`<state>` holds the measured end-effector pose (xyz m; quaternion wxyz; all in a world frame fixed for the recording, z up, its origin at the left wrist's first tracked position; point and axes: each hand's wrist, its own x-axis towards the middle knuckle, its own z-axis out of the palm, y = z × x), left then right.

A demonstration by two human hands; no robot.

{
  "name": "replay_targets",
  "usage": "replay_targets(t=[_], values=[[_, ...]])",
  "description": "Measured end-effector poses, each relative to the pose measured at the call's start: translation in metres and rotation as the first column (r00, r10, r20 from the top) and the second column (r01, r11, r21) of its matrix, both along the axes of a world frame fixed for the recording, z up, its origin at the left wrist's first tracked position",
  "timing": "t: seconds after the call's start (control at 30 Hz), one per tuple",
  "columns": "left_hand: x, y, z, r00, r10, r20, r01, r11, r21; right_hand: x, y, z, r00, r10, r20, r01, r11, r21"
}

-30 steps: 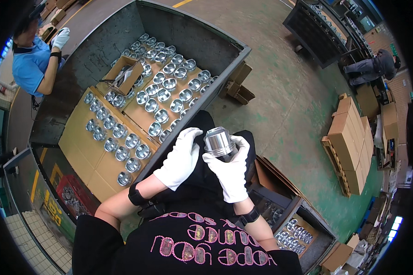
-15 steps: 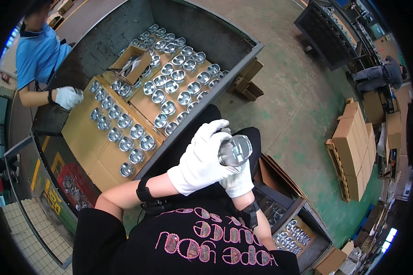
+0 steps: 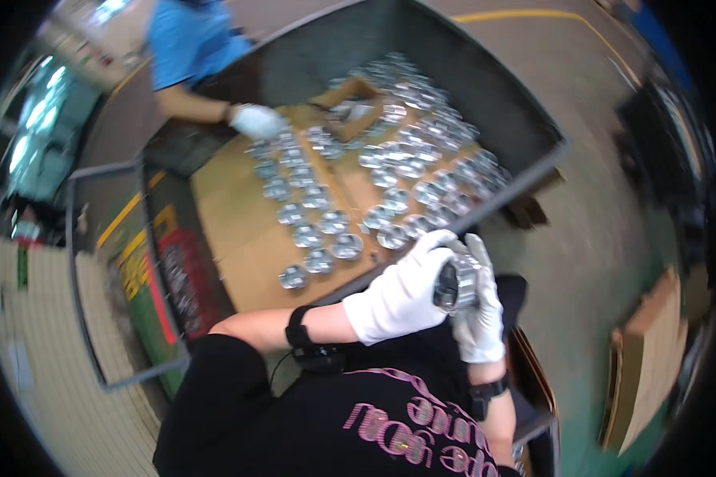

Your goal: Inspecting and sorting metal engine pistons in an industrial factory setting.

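Both my hands wear white gloves and grip one shiny metal piston (image 3: 458,286) in front of my body, just past the near edge of the cart. My left hand (image 3: 402,292) has its fingers wrapped round the piston's left and far side. Against its right side, my right hand (image 3: 483,314) is closed with fingers reaching up along it. The piston is tilted, showing a dark hollow on its left side and a bright ringed wall on the right. Parts of it are hidden by the gloves.
A deep metal cart (image 3: 525,179) holds rows of pistons on a cardboard sheet (image 3: 243,215), plus a small open carton (image 3: 361,127). A co-worker's gloved hand (image 3: 259,122) is at the far-left pistons. A red crate (image 3: 184,274) stands left; cardboard boxes (image 3: 648,362) stand right.
My view has swung left, so the cart appears farther right. The piston has been turned in my hands, and my right hand shows more beside it. The co-worker's hand now reaches the rows of pistons.
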<state>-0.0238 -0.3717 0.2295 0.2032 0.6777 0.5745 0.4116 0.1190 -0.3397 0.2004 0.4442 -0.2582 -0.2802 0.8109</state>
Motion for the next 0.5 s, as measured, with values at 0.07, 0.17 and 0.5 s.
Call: replay_targets(t=[0.07,0.17,0.5], values=[[-0.026,-0.007,-0.011,0.981,0.19,-0.033,-0.187,0.978,0.089,-0.011,0.011,-0.001,0.978,0.152,0.146,-0.163,0.984,0.066],[-0.111,-0.017,-0.011,0.929,0.351,-0.12,-0.369,0.911,-0.187,-0.023,0.03,-0.021,0.659,-0.172,0.732,-0.488,0.643,0.59],[-0.306,-0.093,-0.22,0.694,0.369,-0.618,-0.717,0.275,-0.641,-0.04,0.037,-0.031,0.515,-0.244,0.822,-0.657,0.503,0.561]])
